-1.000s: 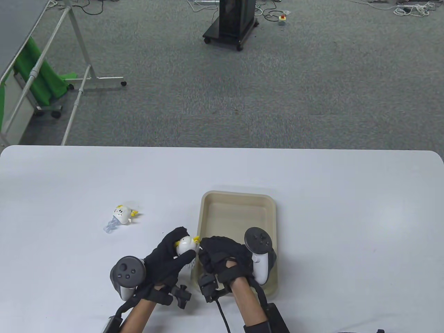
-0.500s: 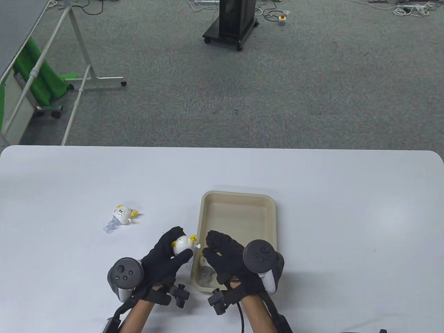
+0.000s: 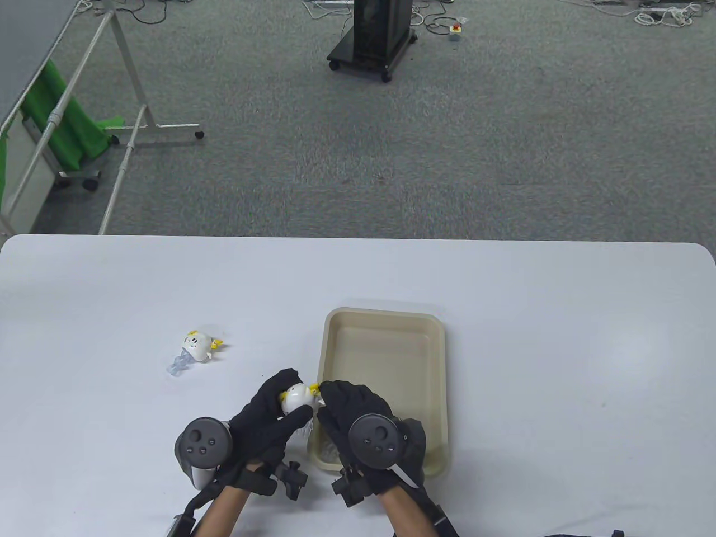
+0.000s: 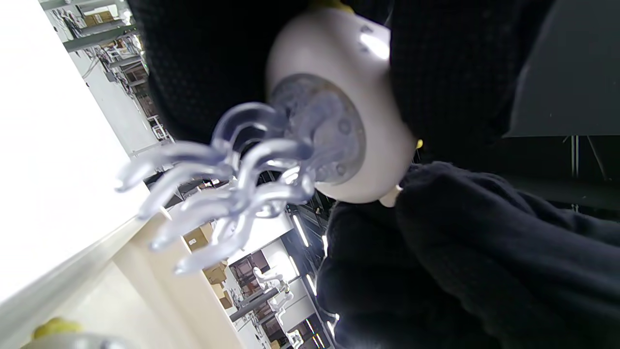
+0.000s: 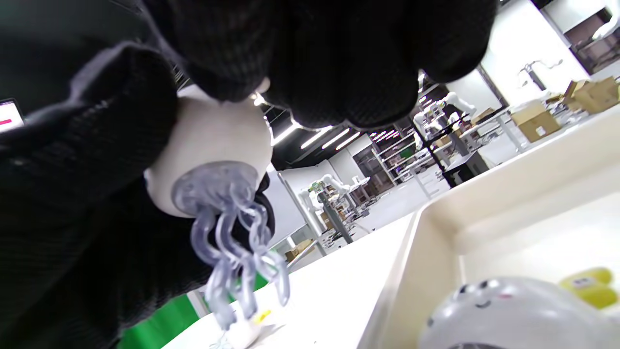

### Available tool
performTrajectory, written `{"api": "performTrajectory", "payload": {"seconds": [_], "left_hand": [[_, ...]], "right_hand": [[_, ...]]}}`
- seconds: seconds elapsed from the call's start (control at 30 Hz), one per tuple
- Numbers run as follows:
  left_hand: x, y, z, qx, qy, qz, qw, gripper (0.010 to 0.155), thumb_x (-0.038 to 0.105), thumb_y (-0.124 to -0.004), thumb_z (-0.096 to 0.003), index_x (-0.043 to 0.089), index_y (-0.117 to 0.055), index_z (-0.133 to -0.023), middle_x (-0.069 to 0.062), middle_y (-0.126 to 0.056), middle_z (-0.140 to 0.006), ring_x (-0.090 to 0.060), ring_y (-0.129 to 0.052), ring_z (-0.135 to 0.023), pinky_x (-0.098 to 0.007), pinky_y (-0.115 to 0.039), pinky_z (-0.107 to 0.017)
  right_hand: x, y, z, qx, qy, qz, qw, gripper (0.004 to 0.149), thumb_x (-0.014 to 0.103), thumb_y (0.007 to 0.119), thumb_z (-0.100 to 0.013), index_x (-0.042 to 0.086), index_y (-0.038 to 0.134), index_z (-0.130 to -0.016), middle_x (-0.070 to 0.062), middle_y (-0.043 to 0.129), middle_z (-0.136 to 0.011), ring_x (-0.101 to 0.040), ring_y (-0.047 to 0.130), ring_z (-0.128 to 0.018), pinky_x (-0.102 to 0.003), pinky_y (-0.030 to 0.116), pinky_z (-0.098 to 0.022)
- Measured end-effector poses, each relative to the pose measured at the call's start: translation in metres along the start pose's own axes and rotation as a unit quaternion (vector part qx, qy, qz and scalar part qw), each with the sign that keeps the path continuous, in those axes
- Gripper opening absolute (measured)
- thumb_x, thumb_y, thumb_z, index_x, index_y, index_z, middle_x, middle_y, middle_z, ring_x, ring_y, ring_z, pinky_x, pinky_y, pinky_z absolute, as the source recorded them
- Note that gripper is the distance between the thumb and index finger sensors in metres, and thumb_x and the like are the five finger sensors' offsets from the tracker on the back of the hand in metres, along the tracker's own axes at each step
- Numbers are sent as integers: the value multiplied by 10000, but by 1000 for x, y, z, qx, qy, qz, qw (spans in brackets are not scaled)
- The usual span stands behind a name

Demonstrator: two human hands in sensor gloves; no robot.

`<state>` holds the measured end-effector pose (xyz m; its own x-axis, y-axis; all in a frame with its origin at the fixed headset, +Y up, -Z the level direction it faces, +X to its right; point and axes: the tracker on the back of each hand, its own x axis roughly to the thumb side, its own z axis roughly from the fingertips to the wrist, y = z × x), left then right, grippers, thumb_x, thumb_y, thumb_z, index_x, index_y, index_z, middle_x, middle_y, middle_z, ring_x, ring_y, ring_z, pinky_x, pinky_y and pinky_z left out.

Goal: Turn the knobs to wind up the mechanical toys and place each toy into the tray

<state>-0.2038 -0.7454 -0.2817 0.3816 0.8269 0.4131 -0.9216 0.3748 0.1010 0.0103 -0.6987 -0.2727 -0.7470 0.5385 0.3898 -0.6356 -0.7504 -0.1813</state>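
A white table point(image 3: 559, 347) stood in front of the person, both gloved hands low at its near edge. Furthest to the left of the fingers, well apart from them, a small white wind-up toy point(image 3: 198, 345) with yellow bits and clear tentacle legs lay on its side on the tabletop.

The left hand point(image 3: 267, 417) held a second white jellyfish toy point(image 3: 296, 396) lifted off the table, its black fingers point(image 4: 213, 63) and thumb curled round the round body. In the left wrist view the clear tentacles point(image 4: 227, 189) hung free below the toy's base, clear of the fingers.

Just to the right, the right hand point(image 3: 358, 419) met the toy's side, touching it. Its fingertips point(image 5: 339, 82) were bunched together and pressed against the toy at a small yellow part; they seemed to pinch the knob there, though the knob itself was mostly hidden by the glove.

Under and to the right of the right hand sat a beige tray point(image 3: 386, 330), its left rim just below the held toy. In the right wrist view a third toy point(image 5: 503, 310), white with a tiny printed face and a yellow piece, lay inside the tray's near end, beneath the right fingers.
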Motion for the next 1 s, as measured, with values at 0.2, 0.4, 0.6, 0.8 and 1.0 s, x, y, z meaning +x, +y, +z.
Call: {"api": "performTrajectory", "payload": {"seconds": [0.2,0.4,0.6,0.8,1.0], "left_hand": [[1,-2,0,-10,2,5,1000,740,460,-908,-354,146,-769,-1009,-118,-918,-886,-372,-1033,-664,-398,-983,-453],[4,-6,0,-24,-10,-2,1000,732,446,-911,-349,148,-774,-1004,-121,-917,-885,-378,-1029,-674,-406,-981,-459],[5,-9,0,-38,-16,-10,999,729,442,-913,-347,150,-779,-1002,-121,-918,-885,-379,-1029,-676,-410,-979,-460],[1,-4,-1,-14,3,2,1000,733,449,-913,-348,149,-776,-1002,-117,-919,-883,-374,-1032,-674,-403,-983,-459],[-2,5,-1,5,15,14,1000,733,451,-912,-349,149,-774,-1003,-119,-918,-882,-372,-1032,-673,-402,-983,-458]], "right_hand": [[-18,0,-7,16,49,-87,995,438,369,807,-407,119,830,-765,-98,949,-668,-297,961,-510,-475,809,-457],[-53,9,-9,79,223,-304,923,400,401,829,-400,75,907,-619,-107,1005,-459,-263,995,-285,-446,849,-264],[-70,24,1,123,346,-418,831,387,407,804,-417,61,897,-564,-84,1003,-372,-220,986,-192,-410,855,-185],[-61,12,-6,103,264,-357,890,420,423,798,-439,78,871,-666,-110,987,-518,-281,987,-338,-458,836,-301],[-28,-7,-6,17,120,-168,978,583,400,820,-430,120,687,-924,-149,793,-902,-370,847,-739,-522,713,-601]]}}
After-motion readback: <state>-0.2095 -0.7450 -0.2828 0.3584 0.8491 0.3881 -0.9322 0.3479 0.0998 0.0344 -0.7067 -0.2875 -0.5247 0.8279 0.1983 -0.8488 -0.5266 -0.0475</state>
